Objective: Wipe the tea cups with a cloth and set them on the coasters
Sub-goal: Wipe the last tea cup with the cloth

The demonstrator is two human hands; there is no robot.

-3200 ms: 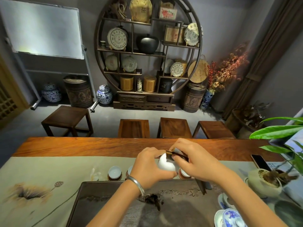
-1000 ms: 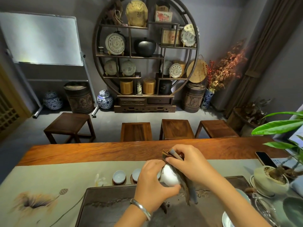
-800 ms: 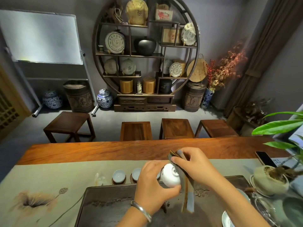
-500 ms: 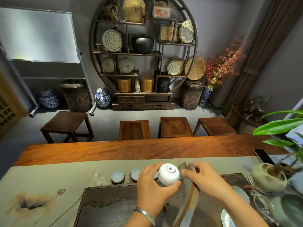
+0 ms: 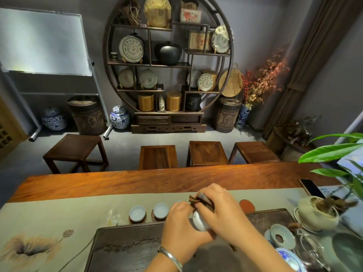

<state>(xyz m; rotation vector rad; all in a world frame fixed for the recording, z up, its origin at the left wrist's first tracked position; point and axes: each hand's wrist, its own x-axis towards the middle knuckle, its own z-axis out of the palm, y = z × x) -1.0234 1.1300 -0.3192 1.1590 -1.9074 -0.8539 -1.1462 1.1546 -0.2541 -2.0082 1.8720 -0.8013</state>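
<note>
Midway through wiping, the left hand (image 5: 181,224) grips a white tea cup (image 5: 199,220) above the dark tea tray (image 5: 125,246) while the right hand (image 5: 218,209) pinches a brown cloth (image 5: 198,200) against it. Next, probably: set it on the bare red coaster (image 5: 247,206) at right, beyond two cups (image 5: 137,212) already placed.

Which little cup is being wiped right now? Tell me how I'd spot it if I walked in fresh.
Find the long wooden table with the pale runner and dark tea tray. Above the tray's far edge, the left hand grips a white tea cup while the right hand presses a brown cloth into it. Unlike the two cups on coasters beside it, it's held in the air, tilted.
</note>
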